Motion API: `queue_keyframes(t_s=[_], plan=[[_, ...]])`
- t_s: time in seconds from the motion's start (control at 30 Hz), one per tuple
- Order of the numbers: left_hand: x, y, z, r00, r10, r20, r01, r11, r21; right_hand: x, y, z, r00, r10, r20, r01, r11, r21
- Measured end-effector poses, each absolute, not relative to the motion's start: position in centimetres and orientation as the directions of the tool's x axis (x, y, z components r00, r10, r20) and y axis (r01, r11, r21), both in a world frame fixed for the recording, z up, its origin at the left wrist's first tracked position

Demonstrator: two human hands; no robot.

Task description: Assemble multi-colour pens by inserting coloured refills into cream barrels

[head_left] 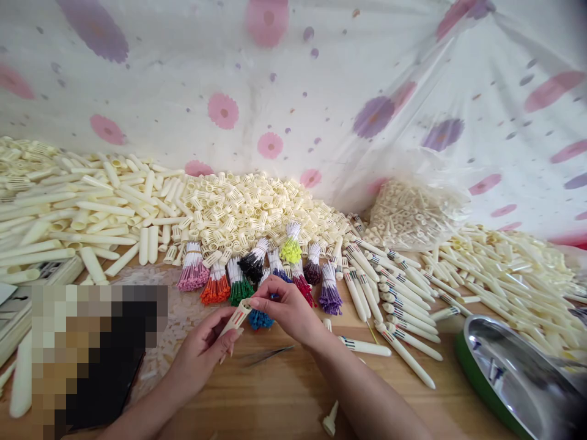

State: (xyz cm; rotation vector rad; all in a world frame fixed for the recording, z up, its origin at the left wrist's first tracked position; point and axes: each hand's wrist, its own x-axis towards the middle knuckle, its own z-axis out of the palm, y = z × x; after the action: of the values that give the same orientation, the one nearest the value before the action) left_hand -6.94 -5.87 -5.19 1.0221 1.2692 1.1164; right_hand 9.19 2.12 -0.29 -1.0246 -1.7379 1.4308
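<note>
A cream pen barrel (235, 322) with a slotted top and a reddish piece in its slots is held by my left hand (204, 342), its open end tilted up. My right hand (285, 304) is pinched at the barrel's open end; what its fingertips hold is too small to make out. Just behind the hands stand bundles of thin white sticks with coloured ends: pink (192, 269), orange (215, 286), green (239, 287), black (255, 263), yellow (291, 244) and purple (330, 293). Blue sticks (260, 319) lie partly behind my right fingers. Tweezers (270, 354) rest on the table below.
Heaps of cream barrels (92, 201) and slotted caps (257, 205) line the back. Barrels with coloured slots (408, 305) lie right, near a green-sided metal bowl (486, 385). A plastic bag (413, 211) of small parts stands behind. A small cream piece (329, 423) lies near the front edge.
</note>
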Motion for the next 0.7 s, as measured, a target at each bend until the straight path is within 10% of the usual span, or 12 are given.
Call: queue_keyframes(t_s=[0.7], plan=[[-6.9, -6.0, -4.8, 0.057, 0.975, -0.213, -0.105, 0.218, 0.970, 11.7, 2.2, 2.4, -0.845, 0.531, 0.063, 0.253, 0.500, -0.828]])
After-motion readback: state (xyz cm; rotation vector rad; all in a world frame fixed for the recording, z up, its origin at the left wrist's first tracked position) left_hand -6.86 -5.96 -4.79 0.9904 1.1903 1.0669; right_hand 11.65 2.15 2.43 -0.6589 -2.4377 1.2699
